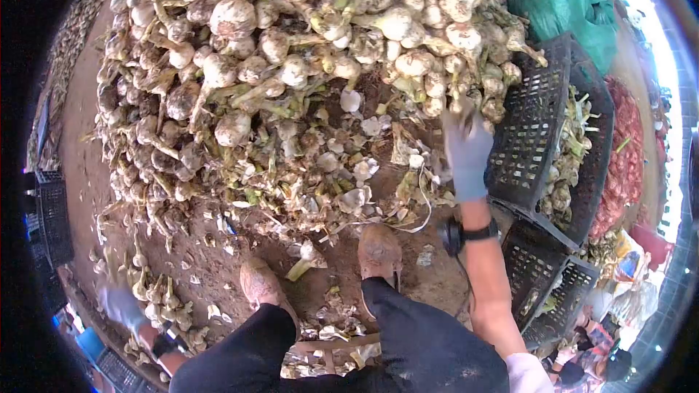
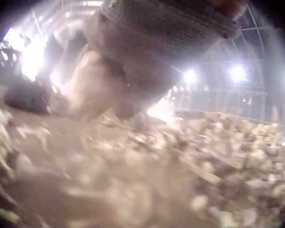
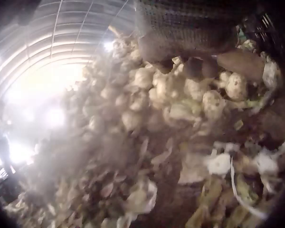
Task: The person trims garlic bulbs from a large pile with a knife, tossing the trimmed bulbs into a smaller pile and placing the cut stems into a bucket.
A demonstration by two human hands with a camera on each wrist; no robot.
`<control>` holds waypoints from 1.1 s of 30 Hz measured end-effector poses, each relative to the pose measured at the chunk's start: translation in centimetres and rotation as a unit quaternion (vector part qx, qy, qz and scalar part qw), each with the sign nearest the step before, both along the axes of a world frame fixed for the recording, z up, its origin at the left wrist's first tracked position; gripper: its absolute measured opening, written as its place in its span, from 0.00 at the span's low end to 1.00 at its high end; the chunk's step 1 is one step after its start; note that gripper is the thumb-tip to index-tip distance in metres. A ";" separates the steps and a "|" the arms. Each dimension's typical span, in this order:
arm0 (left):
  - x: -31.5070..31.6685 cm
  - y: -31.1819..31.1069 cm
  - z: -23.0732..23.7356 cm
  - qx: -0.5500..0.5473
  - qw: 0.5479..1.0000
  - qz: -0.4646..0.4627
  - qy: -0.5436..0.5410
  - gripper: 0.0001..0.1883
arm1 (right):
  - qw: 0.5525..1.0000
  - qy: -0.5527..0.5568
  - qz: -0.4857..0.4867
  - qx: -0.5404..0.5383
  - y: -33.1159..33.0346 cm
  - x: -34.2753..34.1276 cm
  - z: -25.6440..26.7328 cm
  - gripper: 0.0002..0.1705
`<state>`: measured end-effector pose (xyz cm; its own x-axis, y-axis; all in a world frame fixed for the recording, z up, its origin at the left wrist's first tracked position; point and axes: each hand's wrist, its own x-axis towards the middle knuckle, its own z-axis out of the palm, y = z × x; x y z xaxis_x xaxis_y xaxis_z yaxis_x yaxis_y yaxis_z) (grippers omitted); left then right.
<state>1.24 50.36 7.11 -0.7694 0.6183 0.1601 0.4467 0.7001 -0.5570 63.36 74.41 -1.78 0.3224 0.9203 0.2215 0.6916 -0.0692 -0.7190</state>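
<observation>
In the head view the gloved right hand [image 1: 468, 149] reaches to the lower right edge of a big heap of garlic bulbs [image 1: 233, 18]. Its bare fingertips are over the bulbs [image 3: 236, 85] in the right wrist view, with the fingers apart and no clear grip. The gloved left hand [image 1: 122, 306] is low at the far left, beside a smaller group of stemmed garlic [image 1: 169, 306]. Motion blurs the left hand [image 2: 128, 71] in its wrist view, so whether it holds a bulb cannot be made out.
Black crates [image 1: 526, 124] with stems and bulbs stand at the right, near a green sack [image 1: 571, 11] and red net bags [image 1: 620, 160]. Loose skins [image 1: 328, 160] litter the ground before two shoes [image 1: 379, 251]. More crates [image 1: 54, 218] stand at the left.
</observation>
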 end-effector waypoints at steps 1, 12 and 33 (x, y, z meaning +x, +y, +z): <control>0.4 -1.5 2.1 0.107 0.992 -0.049 -0.035 0.27 | 0.996 0.080 -0.044 0.025 1.6 0.2 -0.5 0.25; 22.2 9.9 -8.6 0.269 0.562 -0.083 -0.778 0.13 | 0.944 0.311 -0.107 0.028 1.2 -1.4 0.6 0.08; 24.4 9.9 -11.8 0.119 0.589 -0.192 -0.776 0.12 | 0.987 -0.158 -0.001 0.000 3.6 -0.6 -4.5 0.33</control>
